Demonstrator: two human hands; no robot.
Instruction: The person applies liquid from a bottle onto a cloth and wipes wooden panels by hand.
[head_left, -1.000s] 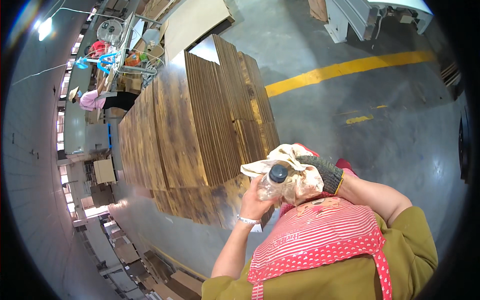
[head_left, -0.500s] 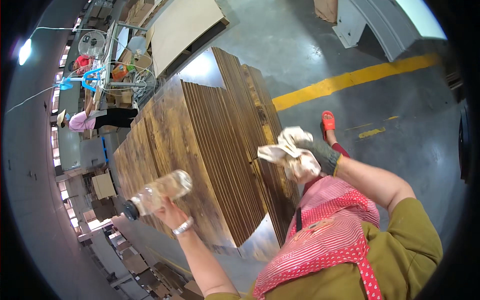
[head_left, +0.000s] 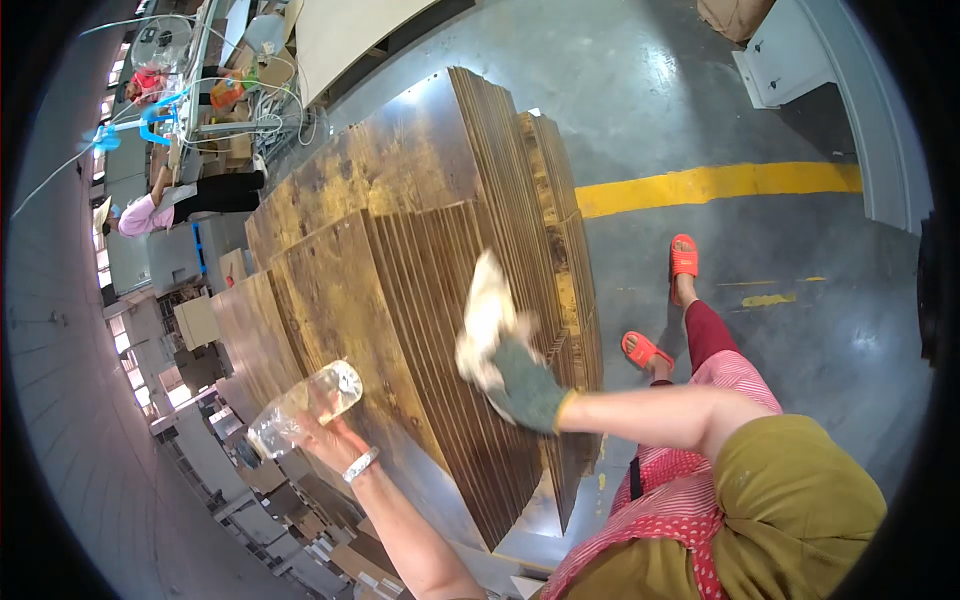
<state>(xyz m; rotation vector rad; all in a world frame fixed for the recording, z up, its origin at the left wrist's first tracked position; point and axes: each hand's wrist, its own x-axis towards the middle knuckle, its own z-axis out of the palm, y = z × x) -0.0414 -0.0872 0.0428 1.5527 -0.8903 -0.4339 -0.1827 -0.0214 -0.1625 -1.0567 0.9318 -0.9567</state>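
Note:
My bare left hand (head_left: pixel 335 442), with a silver band at the wrist, is wrapped round a clear plastic bottle (head_left: pixel 303 408). The bottle is tilted over the left side of the stacked wood-grain boards (head_left: pixel 335 300), and some of its far side is hidden by glare. A dark green glove covers my right hand (head_left: pixel 528 385), which grips a crumpled whitish cloth (head_left: pixel 486 310). Both hand and cloth are smeared by motion. They are over the lined-up edges of the stack; whether the cloth touches the boards I cannot tell.
More boards stand in a second stack (head_left: pixel 565 240) on the right. Beyond lie a pale panel (head_left: pixel 360 35) and a yellow floor line (head_left: pixel 720 184). A grey cabinet-like unit (head_left: pixel 790 60) is at the upper right. A person in pink (head_left: pixel 145 215) stands far left, near a fan (head_left: pixel 162 42).
My right hand has swung left with the cloth, from beside the apron to over the board edges. The bottle has shifted slightly down and left. My view has turned, showing both red slippers.

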